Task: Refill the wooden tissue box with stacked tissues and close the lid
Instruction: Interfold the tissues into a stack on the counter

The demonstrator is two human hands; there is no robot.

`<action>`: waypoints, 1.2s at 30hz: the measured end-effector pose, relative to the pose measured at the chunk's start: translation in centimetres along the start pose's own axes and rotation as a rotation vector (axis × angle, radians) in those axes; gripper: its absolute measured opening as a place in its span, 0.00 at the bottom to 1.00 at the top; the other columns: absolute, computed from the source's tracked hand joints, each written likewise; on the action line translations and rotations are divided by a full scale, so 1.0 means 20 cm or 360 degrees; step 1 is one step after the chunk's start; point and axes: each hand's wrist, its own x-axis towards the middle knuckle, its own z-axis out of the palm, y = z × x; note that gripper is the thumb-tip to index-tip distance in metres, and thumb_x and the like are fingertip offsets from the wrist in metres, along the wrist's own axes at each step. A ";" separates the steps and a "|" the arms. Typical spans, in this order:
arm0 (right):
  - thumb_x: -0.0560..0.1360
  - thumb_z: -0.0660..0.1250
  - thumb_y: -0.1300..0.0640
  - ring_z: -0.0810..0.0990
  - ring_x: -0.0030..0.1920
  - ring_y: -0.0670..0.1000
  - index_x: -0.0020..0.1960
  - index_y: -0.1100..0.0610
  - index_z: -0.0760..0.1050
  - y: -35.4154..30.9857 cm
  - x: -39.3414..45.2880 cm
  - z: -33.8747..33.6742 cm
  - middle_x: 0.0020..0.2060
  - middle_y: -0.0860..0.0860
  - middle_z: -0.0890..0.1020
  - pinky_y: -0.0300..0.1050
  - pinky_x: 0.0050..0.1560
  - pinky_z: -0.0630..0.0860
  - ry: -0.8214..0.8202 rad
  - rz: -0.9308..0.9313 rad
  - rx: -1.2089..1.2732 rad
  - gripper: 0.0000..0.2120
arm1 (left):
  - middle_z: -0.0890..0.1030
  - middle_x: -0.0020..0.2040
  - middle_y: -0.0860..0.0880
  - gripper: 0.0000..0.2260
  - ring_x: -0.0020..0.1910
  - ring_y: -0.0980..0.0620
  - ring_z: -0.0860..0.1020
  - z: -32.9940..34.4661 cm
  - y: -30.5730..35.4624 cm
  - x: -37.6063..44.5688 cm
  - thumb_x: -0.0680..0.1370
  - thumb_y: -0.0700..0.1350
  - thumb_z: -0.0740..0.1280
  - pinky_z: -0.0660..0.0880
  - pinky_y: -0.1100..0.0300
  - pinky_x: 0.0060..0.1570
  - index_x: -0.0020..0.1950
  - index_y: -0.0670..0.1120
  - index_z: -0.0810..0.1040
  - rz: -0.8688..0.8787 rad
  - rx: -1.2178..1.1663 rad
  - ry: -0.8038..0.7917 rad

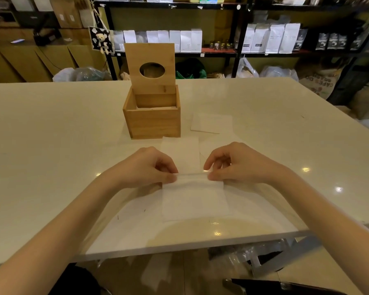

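Pale glossy tabletop (51, 145) in a stockroom, shelves (222, 52) behind, box (152, 122) open mid-table, both hands, left (145, 167) and right (239, 165), pinched a tissue (192, 196) near the front edge, loads of free space either side

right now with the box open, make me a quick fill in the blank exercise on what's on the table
1. The lid of the square wooden tissue box stands ____.
2. The hole in that lid is ____ in shape.
3. Both hands, left hand and right hand, pinch the folded white tissue at its ____ edge.
4. A separate flat white tissue lies to the ____ of the box.

Missing words: open (upright); oval; far; right
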 end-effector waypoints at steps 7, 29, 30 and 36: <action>0.68 0.72 0.51 0.73 0.35 0.47 0.41 0.47 0.80 -0.06 -0.03 0.03 0.39 0.44 0.78 0.41 0.39 0.72 0.0167 -0.0368 -0.0231 0.03 | 0.83 0.42 0.51 0.06 0.38 0.57 0.77 0.00 -0.01 0.03 0.72 0.45 0.69 0.74 0.67 0.40 0.48 0.48 0.83 -0.0036 0.0015 -0.0026; 0.74 0.65 0.54 0.72 0.53 0.52 0.50 0.56 0.78 0.03 0.41 0.01 0.46 0.49 0.77 0.44 0.47 0.70 0.0418 -0.0051 -0.0572 0.08 | 0.77 0.51 0.49 0.16 0.45 0.52 0.73 -0.02 -0.12 0.23 0.74 0.53 0.66 0.76 0.56 0.48 0.59 0.49 0.76 -0.0092 0.0564 0.0606; 0.73 0.65 0.56 0.74 0.51 0.51 0.48 0.56 0.78 0.03 0.41 0.01 0.44 0.48 0.77 0.43 0.46 0.70 0.0417 -0.0061 -0.0500 0.05 | 0.77 0.52 0.49 0.16 0.45 0.52 0.74 -0.02 -0.11 0.23 0.74 0.53 0.66 0.76 0.56 0.49 0.59 0.49 0.77 -0.0100 0.0574 0.0592; 0.72 0.67 0.62 0.75 0.40 0.44 0.41 0.53 0.76 -0.02 0.39 -0.02 0.39 0.46 0.79 0.28 0.40 0.70 0.0501 -0.0211 -0.0013 0.05 | 0.76 0.55 0.50 0.15 0.48 0.54 0.73 -0.04 -0.03 0.24 0.72 0.49 0.69 0.72 0.60 0.48 0.58 0.48 0.76 0.0055 0.0476 0.0790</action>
